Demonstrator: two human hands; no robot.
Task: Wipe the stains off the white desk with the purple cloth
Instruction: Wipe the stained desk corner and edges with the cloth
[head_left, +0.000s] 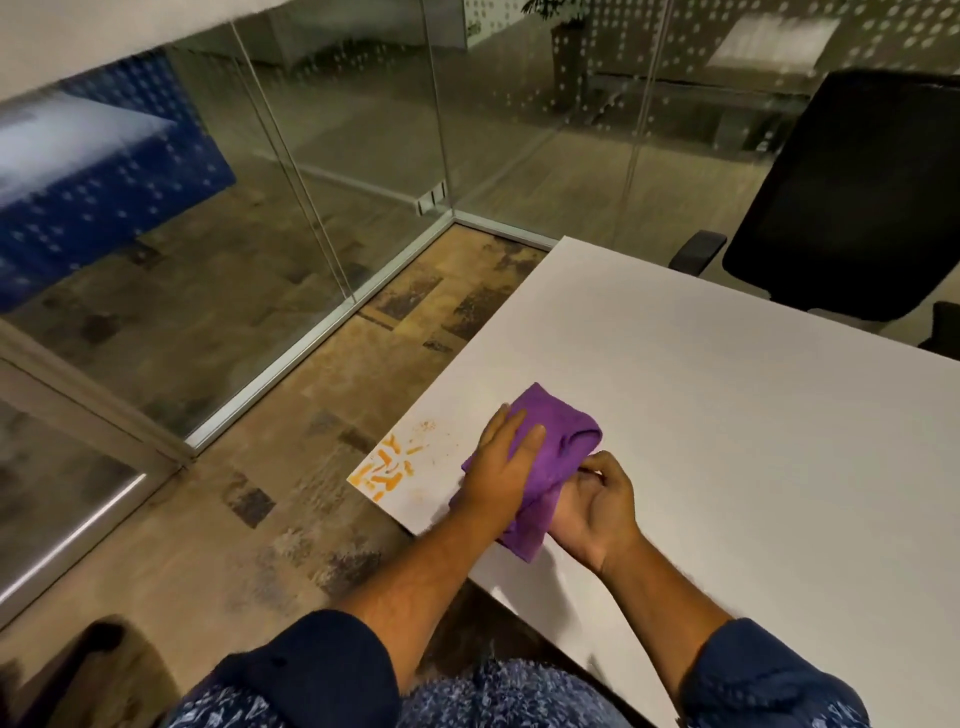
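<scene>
A purple cloth lies bunched on the white desk near its left corner. My left hand rests flat on top of the cloth, fingers spread. Just right of it, my right hand pinches the cloth's near edge, and a fold hangs between the two hands. Orange stains, smeared streaks and specks, mark the desk's left corner, a short way left of the cloth and untouched by it.
A black office chair stands at the desk's far side. Glass partition walls run along the left and back. Patterned carpet lies below the desk's left edge. A dark chair arm shows at bottom left.
</scene>
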